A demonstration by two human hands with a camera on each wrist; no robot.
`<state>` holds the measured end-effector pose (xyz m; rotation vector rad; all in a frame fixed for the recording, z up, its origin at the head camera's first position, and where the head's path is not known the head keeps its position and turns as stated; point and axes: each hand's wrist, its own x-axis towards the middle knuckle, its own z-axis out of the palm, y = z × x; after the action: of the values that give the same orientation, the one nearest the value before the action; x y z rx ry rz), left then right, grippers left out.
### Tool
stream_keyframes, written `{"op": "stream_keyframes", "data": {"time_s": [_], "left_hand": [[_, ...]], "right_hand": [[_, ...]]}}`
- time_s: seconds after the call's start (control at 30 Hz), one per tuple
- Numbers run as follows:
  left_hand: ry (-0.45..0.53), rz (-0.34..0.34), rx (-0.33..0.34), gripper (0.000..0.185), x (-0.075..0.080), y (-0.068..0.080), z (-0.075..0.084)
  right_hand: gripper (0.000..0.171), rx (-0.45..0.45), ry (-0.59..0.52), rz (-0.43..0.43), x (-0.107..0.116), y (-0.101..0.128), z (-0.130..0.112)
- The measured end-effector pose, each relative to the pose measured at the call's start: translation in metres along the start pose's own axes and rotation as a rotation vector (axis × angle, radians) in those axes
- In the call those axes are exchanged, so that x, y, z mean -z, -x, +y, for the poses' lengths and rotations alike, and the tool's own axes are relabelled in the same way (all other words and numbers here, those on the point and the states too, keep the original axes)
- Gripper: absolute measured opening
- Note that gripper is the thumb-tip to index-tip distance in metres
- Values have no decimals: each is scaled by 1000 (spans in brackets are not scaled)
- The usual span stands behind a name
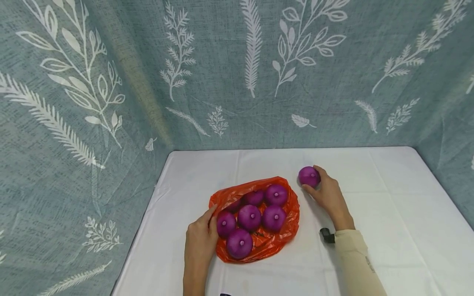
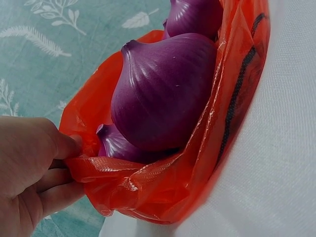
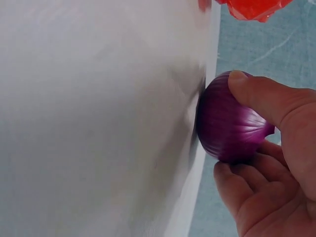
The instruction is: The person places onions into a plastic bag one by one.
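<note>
A red plastic bag lies wide-mouthed on the white table, with several purple onions inside it. My left hand pinches the bag's left rim between thumb and fingers; the left wrist view shows the film bunched at the fingertips, close to a large onion. To the right of the bag, my right hand holds a single onion between thumb and fingers. In the right wrist view that onion is right at the table surface, its pointed tip turned toward the palm.
The white cloth-covered table ends at a blue-green curtain with white leaf prints, behind and at both sides. A small black device sits at the right wrist, by the beige sleeve.
</note>
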<state>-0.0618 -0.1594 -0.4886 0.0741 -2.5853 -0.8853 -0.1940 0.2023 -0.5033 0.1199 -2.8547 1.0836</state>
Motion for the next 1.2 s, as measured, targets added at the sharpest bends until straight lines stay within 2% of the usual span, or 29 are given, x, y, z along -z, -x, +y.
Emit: {"op": "stream_keyframes", "data": {"time_s": [0.3, 0.53, 0.83, 0.97, 1.2], "left_hand": [[5, 3, -15, 32, 0, -1, -1], [16, 12, -25, 33, -1, -2, 2], [13, 16, -17, 31, -2, 2, 0], [12, 24, -25, 31, -2, 2, -1], [13, 18, 0, 32, -3, 2, -2]], "right_hand": [[81, -5, -20, 4, 1, -4, -1], [79, 36, -60, 38, 9, -6, -7], [80, 92, -170, 93, 30, 6, -29], [78, 139, -188, 124, 42, 13, -41], [77, 189, -203, 150, 58, 26, -62]]}}
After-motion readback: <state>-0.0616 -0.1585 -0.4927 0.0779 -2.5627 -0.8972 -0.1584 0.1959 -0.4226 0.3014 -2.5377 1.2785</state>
